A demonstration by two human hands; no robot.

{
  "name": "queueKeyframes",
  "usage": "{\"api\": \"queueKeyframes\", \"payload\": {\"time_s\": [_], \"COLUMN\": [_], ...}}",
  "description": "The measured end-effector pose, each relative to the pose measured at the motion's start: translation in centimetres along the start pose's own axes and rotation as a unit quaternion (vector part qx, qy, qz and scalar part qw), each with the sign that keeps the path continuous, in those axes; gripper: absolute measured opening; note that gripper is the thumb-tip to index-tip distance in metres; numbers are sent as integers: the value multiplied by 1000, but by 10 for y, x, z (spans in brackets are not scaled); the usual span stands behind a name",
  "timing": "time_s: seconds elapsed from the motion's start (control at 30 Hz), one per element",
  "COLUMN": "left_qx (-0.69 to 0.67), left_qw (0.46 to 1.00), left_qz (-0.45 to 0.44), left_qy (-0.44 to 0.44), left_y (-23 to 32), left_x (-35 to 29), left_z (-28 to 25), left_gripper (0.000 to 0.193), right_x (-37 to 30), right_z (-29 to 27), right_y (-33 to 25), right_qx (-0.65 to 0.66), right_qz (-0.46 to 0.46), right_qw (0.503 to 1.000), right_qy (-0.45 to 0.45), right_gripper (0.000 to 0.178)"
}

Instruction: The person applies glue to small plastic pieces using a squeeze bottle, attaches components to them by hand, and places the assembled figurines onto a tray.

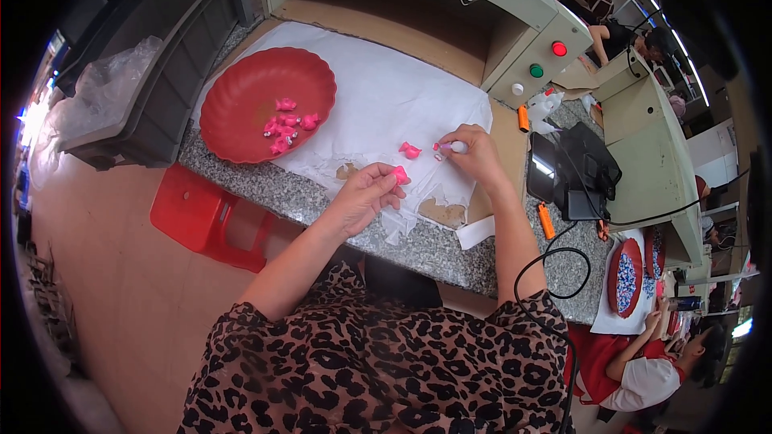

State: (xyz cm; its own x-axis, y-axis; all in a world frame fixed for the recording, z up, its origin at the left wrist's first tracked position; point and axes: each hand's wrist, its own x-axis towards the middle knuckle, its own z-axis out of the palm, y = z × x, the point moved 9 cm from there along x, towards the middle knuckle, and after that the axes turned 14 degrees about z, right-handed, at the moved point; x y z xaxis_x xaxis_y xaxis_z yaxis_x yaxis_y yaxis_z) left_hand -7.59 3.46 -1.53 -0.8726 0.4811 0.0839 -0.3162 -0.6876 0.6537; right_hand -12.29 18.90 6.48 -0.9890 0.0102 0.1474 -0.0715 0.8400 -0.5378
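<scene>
Pinching a small pink figure (400, 174), the left hand (366, 197) has its fingers together on it, near the white paper (370, 104) that covers part of the speckled worktop (297, 197). At two o'clock from it, the right hand's (480, 159) fingers are clamped on a small pale, purple-tinged item (459, 147); its exact kind is unclear. A loose pink piece (411, 150) lies between the hands, and more pink pieces (281, 130) fill part of a red scalloped bowl (233, 88) at ten o'clock. Holding the figure steady, by its edges, and using light pressure would probably serve best.
</scene>
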Motion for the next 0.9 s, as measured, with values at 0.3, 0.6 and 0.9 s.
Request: {"api": "queueKeyframes", "payload": {"time_s": [0.3,0.6,0.9], "left_qx": [21,-12,11], "left_qw": [999,1000,1000], "left_qz": [15,0,-5], "left_qy": [-27,-3,4], "left_y": [0,0,3], "left_x": [0,-1,-7], "left_z": [5,0,6], "left_gripper": [12,13,21], "right_x": [11,10,-24], "right_z": [13,16,12], "right_y": [1,-10,0], "right_qx": [-23,-132,429], "right_qz": [-6,0,187], "right_qw": [997,989,876], "right_qy": [-74,-68,-117], "right_gripper": [16,16,15]}}
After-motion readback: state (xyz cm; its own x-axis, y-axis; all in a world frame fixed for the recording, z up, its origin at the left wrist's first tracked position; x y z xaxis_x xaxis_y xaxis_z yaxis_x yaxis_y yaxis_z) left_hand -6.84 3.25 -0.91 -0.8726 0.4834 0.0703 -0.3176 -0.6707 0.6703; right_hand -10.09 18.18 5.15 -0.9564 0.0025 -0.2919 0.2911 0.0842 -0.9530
